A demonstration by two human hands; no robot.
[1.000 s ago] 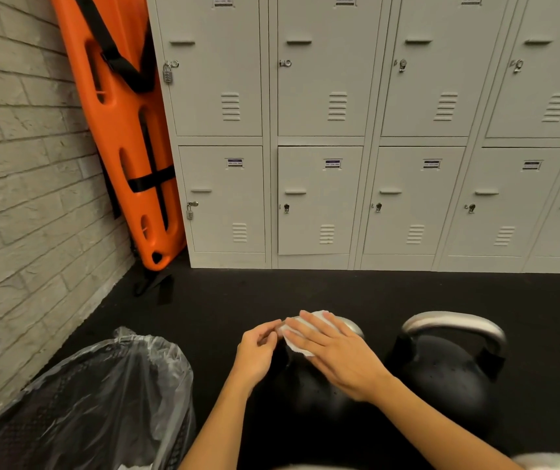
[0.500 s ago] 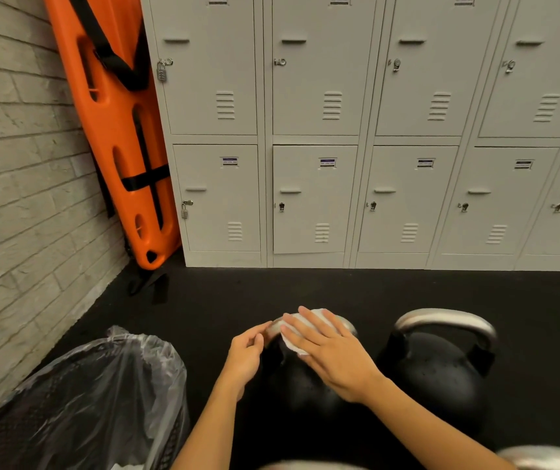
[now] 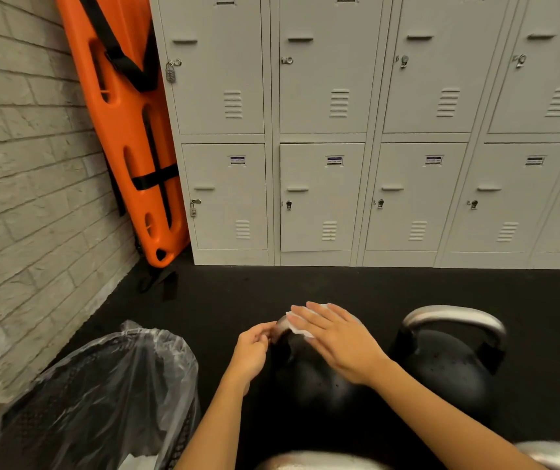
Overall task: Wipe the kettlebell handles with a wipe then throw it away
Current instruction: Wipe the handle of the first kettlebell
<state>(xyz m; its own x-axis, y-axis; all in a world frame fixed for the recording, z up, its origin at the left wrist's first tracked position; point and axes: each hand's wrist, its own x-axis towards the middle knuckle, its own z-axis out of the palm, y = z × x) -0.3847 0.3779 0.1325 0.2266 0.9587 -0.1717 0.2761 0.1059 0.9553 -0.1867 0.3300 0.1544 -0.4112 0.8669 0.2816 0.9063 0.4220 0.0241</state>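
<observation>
- Steel-grey curves of further handles [image 3: 309, 461] at the very bottom edge, cut off by the frame, nearest of all
- Clear-lined mesh waste bin [image 3: 78, 398] at lower left, just beside the near kettlebell, with a white scrap inside
- Left hand [image 3: 249, 351] loosely curled beside the left end of the near kettlebell's handle [image 3: 280, 329], fingertips now drawn slightly off the wipe they touched a second ago; gripping nothing, as far as can be told
- Right hand [image 3: 336, 340] spread flat, fingers straight, pressing the white wipe [image 3: 300, 329] down over the top of that handle, much as half a second ago
- Near kettlebell [image 3: 309, 378] black, largely hidden under both forearms
- Likely meaning: wipe now held by the right hand alone and the rubbing stroke on the first handle under way
- Second kettlebell [image 3: 448, 364] just to the right, steel handle [image 3: 455, 317] bare and apparently not yet wiped, so task judged well short of the throw-away
- Black rubber floor [image 3: 339, 286] beyond, then grey lockers [image 3: 322, 198]
- Orange spine board [image 3: 129, 130] leaning in the far corner against the pale brick wall [image 3: 27, 198]
</observation>
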